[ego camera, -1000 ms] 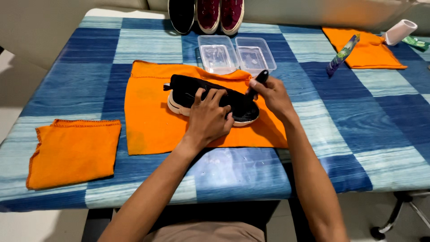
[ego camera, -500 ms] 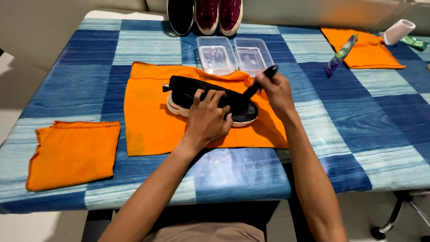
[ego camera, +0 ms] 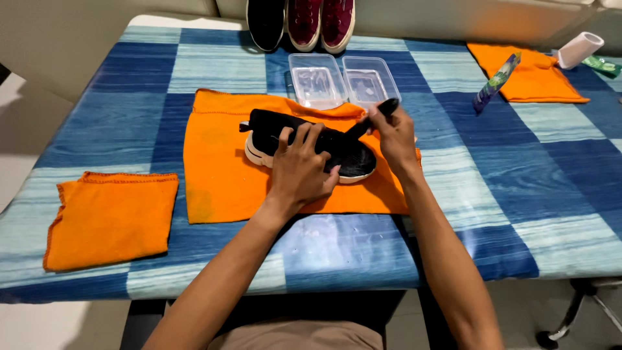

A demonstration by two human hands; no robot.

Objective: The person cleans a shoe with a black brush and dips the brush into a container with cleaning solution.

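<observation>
One black shoe (ego camera: 311,144) with a pale sole lies on its side on the large orange cloth (ego camera: 220,175) spread at the middle of the table (ego camera: 97,84), its long axis running left to right, heel toward the left edge and toe toward the right. The left hand (ego camera: 299,172) lies directly over the shoe's near side, palm down, fingers spread and curled over the upper, pressing it to the cloth; this hand is the nearer of the two to the shoe's middle. The right hand (ego camera: 393,136) stands at the toe end, closed around a black brush (ego camera: 374,115) whose handle points up and away toward the far edge while its working end meets the toe. Both forearms reach in from the near edge, the right wrist raised higher than the left. Just beyond the shoe sit two clear plastic containers (ego camera: 343,79). Three more shoes (ego camera: 303,23) line the far edge. A folded orange cloth (ego camera: 110,217) lies near the near-left corner; another orange cloth (ego camera: 534,74), a tube (ego camera: 495,81) and a white roll (ego camera: 580,48) occupy the far-right corner.
</observation>
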